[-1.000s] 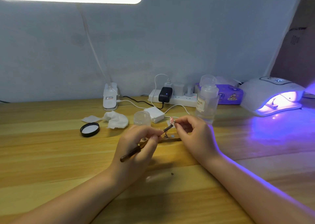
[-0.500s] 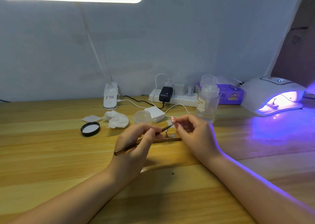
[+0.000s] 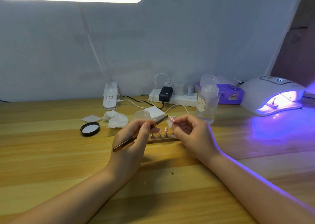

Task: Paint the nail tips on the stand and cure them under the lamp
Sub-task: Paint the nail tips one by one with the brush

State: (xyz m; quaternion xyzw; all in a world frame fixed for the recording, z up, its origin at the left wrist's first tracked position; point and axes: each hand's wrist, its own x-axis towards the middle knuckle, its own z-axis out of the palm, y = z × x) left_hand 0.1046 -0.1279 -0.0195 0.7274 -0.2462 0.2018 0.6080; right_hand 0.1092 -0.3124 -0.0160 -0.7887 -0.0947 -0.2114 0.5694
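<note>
While the left hand [image 3: 134, 135] grips the brush [image 3: 138, 135] like a pen, its bristle end points up and to the right, straight at the nail tip [image 3: 172, 119] that the right hand [image 3: 189, 131] pinches between thumb and fingertips. That gap is what the coming stroke turns on, in my judgement: the bristles sit just beside the held tip, not yet touching it, and the brush's long axis runs diagonally from lower left near the wrist to upper right. The left hand is the nearer one to close the gap; the right hand only has to keep the tip steady.

Below and between both hands lies the stand [image 3: 163, 139], a narrow wooden strip on the surface [image 3: 51, 155], its length running left to right. I count three small holders standing on it, at least two carrying pinkish tips, plus one bare round spot at its right end, likely where the held tip belongs.

One curing lamp [image 3: 272, 96] glows violet at far right, well apart from the stand, with something small inside. One clear bottle [image 3: 207, 101], one small jar [image 3: 142, 115] and one black lid [image 3: 90, 129] stand behind.
</note>
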